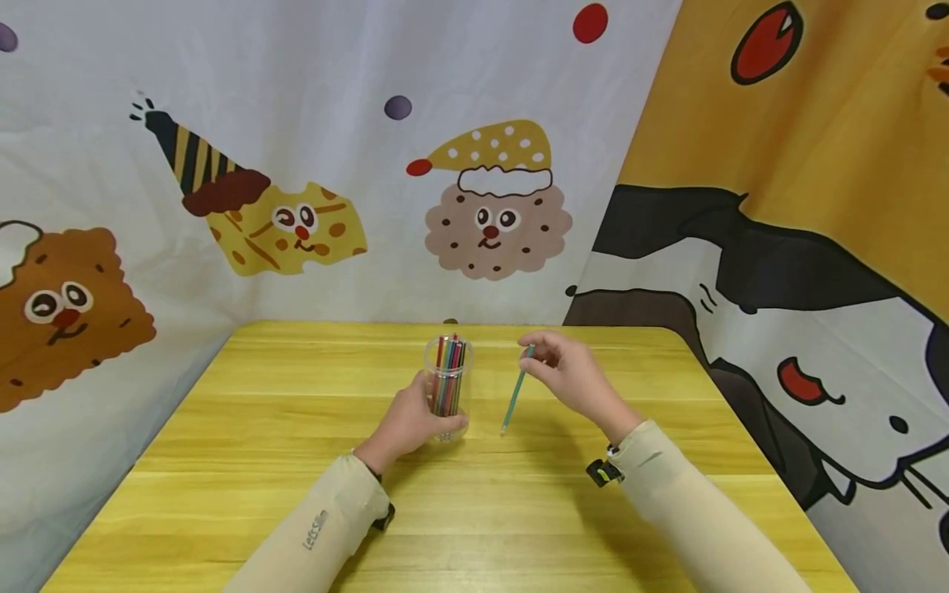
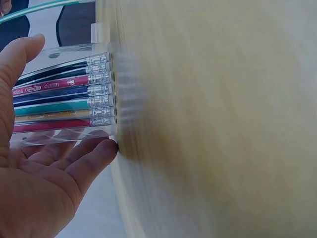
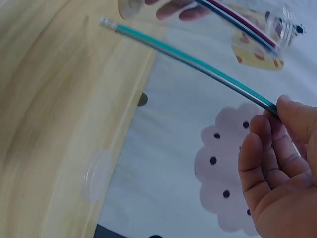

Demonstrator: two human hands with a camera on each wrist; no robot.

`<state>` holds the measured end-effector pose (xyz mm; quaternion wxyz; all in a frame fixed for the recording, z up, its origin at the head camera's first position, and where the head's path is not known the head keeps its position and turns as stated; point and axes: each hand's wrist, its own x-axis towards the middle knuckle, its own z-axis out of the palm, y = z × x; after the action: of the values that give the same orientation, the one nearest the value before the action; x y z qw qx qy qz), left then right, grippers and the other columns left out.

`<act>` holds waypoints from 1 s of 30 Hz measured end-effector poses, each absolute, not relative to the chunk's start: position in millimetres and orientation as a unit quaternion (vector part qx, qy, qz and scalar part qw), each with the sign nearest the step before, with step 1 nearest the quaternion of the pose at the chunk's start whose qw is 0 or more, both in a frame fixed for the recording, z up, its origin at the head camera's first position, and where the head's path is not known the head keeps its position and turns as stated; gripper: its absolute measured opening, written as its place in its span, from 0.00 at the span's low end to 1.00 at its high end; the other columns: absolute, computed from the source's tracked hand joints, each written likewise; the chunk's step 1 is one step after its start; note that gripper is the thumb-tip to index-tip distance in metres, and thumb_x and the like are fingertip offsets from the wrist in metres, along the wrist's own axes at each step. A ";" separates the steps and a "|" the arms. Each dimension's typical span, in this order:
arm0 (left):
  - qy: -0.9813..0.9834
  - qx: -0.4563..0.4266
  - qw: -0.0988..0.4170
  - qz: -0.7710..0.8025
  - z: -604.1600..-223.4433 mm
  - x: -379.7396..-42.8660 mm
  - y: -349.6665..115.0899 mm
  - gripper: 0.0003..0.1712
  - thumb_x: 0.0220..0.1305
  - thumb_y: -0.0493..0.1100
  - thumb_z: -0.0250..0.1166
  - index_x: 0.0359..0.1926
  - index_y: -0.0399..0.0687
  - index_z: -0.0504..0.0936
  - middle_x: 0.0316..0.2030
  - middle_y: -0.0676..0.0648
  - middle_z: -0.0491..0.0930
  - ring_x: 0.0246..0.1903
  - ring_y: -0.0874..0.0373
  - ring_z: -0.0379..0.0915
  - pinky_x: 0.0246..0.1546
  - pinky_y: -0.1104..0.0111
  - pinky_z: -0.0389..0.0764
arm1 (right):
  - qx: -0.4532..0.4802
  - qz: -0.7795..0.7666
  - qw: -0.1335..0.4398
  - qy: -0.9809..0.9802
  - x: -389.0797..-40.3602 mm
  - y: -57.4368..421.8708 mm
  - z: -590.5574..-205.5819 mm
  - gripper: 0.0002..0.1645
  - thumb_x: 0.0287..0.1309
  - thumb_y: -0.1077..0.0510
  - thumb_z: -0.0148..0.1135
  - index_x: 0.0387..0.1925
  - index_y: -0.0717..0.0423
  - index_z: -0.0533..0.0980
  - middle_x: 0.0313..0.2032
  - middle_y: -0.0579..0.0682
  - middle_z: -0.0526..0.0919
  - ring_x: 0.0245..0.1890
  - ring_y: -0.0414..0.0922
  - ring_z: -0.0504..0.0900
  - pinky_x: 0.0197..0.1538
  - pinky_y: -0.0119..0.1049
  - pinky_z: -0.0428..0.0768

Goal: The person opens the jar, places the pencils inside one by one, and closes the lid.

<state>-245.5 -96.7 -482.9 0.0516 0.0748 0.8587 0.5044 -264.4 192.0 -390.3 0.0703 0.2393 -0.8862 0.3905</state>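
A clear plastic jar [image 1: 466,380] stands upright on the wooden table, its top uncovered. Several coloured pencils [image 1: 448,387] are inside it; in the left wrist view their metal eraser ends [image 2: 101,91] are at the jar's bottom. My left hand [image 1: 411,418] grips the jar from the left, thumb on the near side and fingers behind. To the right of the jar, my right hand [image 1: 567,375] pinches a green pencil [image 3: 198,68] near its upper end between thumb and fingers. That pencil tilts, eraser end down, beside the jar.
A clear round lid [image 3: 97,176] lies on the table near its far edge, visible in the right wrist view. The yellow wood-grain table [image 1: 259,461] backs onto a cartoon-printed cloth [image 1: 326,74], with more cloth on both sides.
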 end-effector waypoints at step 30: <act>0.850 0.077 0.054 0.519 -484.6 -245.3 -96.6 0.46 0.56 0.56 0.85 0.67 0.47 0.70 0.55 0.43 0.83 0.47 0.52 0.86 0.48 0.56 0.88 | 0.144 0.646 0.054 -0.748 -271.2 153.1 -400.5 0.46 0.74 0.62 0.67 0.83 0.38 0.55 0.47 0.63 0.89 0.41 0.48 0.93 0.44 0.41 0.92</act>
<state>-245.3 -96.6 -484.6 0.0536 0.0768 0.8497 0.5189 -271.2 153.1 -400.5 0.0538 0.1438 -0.7479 0.6458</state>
